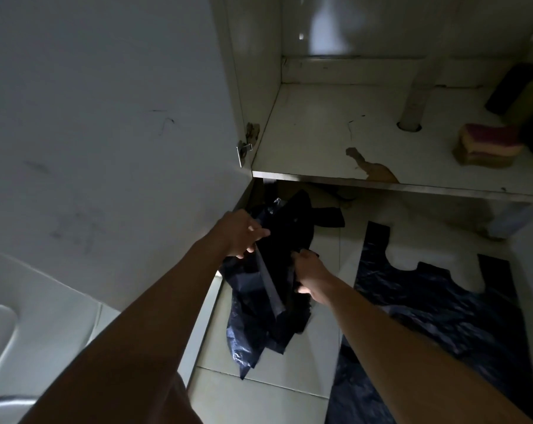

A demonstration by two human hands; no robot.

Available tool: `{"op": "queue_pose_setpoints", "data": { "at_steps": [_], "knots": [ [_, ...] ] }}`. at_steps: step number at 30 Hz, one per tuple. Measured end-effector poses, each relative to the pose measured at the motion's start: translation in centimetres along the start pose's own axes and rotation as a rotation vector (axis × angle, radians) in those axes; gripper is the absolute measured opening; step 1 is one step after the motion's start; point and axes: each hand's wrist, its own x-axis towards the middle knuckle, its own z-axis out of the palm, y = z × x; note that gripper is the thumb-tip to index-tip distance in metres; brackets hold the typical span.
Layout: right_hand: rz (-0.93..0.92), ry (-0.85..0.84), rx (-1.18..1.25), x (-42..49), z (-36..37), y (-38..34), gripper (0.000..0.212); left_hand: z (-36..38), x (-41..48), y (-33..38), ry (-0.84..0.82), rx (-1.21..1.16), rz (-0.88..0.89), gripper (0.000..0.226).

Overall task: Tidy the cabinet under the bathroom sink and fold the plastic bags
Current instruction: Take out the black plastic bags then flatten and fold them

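Observation:
A crumpled dark blue plastic bag (259,304) hangs over the tiled floor below the cabinet's left front corner. My left hand (239,232) pinches its upper edge. My right hand (309,278) grips the same bag lower down on its right side. A second dark plastic bag (442,316) lies spread flat on the floor to the right, its handles pointing toward the cabinet. The open cabinet (320,139) under the sink has a white floor panel with peeled patches at its front edge.
The cabinet door (106,117) stands open on the left. Inside are a drain pipe (415,99), a pink and yellow sponge (485,145) and dark bottles (522,93) at the right. A white toilet (2,347) is at the lower left.

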Motion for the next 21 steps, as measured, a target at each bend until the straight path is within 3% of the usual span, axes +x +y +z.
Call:
{"op": "queue_pose_setpoints", "data": {
  "at_steps": [5,7,11,16,18,21],
  "knots": [
    [-0.137,0.040,-0.525,-0.5,0.7,1.0,0.029,-1.3,0.4,1.4,0.490,0.234,0.092,0.036],
    [-0.145,0.018,-0.638,-0.5,1.1,2.0,0.030,-2.3,0.6,2.2,0.640,0.227,0.124,0.034],
    [-0.170,-0.008,-0.699,-0.3,2.8,3.7,0.035,-4.8,0.9,5.1,0.789,0.084,0.145,0.031],
    [-0.203,-0.062,-0.492,-1.6,5.5,2.1,0.026,-7.9,1.5,8.1,0.908,-0.066,0.201,0.029],
    [-0.195,-0.145,-0.349,-2.3,5.6,1.7,0.039,-8.8,1.7,8.9,0.961,-0.081,0.223,0.028],
    [-0.205,-0.328,-0.454,-2.6,5.1,2.3,0.088,-10.3,1.3,10.2,1.073,-0.128,0.279,0.027]
  ]
}}
